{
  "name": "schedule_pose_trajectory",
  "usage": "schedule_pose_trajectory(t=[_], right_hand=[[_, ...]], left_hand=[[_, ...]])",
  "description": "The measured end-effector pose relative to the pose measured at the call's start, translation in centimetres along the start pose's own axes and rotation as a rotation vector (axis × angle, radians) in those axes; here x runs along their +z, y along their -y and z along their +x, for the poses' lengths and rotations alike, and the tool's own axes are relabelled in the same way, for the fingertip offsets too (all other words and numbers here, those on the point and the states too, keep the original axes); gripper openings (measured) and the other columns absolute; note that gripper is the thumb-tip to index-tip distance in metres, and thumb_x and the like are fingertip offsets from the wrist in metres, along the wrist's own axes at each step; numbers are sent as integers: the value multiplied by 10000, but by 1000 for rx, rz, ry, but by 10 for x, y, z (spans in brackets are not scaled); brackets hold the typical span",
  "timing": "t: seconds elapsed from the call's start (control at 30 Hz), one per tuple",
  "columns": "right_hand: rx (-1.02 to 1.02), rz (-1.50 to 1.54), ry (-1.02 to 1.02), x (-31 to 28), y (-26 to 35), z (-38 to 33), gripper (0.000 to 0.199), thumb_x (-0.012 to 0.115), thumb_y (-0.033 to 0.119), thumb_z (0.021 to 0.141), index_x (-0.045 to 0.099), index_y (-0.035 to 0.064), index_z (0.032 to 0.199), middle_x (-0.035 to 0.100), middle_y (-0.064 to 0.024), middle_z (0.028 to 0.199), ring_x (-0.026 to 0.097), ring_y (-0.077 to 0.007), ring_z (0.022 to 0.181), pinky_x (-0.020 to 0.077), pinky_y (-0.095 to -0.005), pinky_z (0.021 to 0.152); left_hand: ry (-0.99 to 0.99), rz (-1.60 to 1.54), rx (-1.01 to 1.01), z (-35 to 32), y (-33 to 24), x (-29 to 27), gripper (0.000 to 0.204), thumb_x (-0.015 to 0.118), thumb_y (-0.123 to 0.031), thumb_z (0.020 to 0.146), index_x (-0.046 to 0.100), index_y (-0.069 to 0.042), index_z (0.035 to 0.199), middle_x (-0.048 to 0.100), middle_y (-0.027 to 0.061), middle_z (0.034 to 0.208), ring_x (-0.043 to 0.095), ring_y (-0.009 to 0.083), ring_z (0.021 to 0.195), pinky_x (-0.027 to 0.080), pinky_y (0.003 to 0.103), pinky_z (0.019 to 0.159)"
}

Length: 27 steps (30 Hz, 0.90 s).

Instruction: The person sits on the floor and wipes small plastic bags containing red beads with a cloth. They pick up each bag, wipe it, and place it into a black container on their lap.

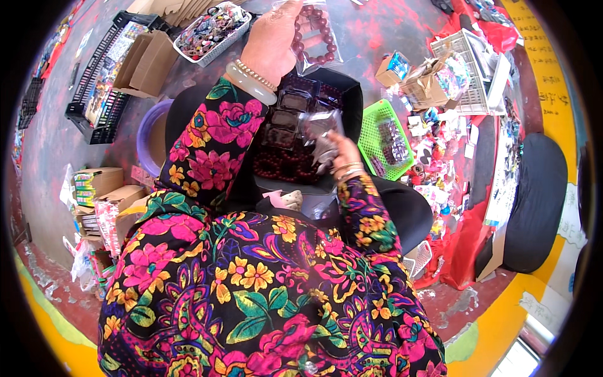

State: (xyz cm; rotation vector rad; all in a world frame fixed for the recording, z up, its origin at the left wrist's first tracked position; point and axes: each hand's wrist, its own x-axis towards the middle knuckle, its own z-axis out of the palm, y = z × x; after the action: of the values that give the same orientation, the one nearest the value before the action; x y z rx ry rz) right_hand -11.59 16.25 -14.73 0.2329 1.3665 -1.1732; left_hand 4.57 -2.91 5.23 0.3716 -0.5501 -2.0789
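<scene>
Raised at the top centre, my left hand (271, 41) is closed on a clear plastic bag (340, 45) that holds a dark red bead bracelet (328, 43). Lower down, over the black bin (347, 81), my right hand (345, 152) grips clear plastic bags (319, 125); its fingers are a little blurred. Inside the bin lie bagged dark items (294, 100) in rows, with loose dark red bead strings (282, 164) at the near end. The bin sits between my knees.
Right of the bin is a green basket (370, 119) with bagged beads. Small packages (433, 169) are strewn farther right. A purple basin (147, 135), black crate (94, 110), cardboard box (146, 66) and white basket of small goods (213, 53) stand on the left.
</scene>
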Motion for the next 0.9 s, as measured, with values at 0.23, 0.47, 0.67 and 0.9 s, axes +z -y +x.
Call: schedule_pose_trajectory(t=[0.23,0.47,0.67,0.9], right_hand=[[298,-165,-318,-47,-97,85,138,550,86,822,581,-9,918,633,-170,788,616,-260,524,459,-342,337],[393,-167,-224,-92,-133,130,145,621,143,769,651,48,874,652,-120,804,622,-243,632,495,-340,517],[-50,-1655,417,-102,-111,131,243,709,229,705,681,89,903,660,-105,817,621,-253,687,496,-344,631],[393,-707,209,-127,-109,155,258,605,306,802,657,54,828,651,-68,701,570,-201,524,449,-318,459]], left_hand=[[-99,99,47,-28,-16,7,229,442,-190,942,548,5,995,615,98,863,611,184,766,518,325,697],[-72,102,-11,-28,-16,19,260,426,-222,958,544,9,977,609,92,828,602,169,719,509,292,654],[-48,277,11,-36,-15,5,320,413,-253,961,518,23,1084,615,148,971,602,211,884,509,350,780],[2,156,-143,-20,0,8,273,456,-187,931,514,28,1088,599,162,1022,578,247,978,466,399,879]])
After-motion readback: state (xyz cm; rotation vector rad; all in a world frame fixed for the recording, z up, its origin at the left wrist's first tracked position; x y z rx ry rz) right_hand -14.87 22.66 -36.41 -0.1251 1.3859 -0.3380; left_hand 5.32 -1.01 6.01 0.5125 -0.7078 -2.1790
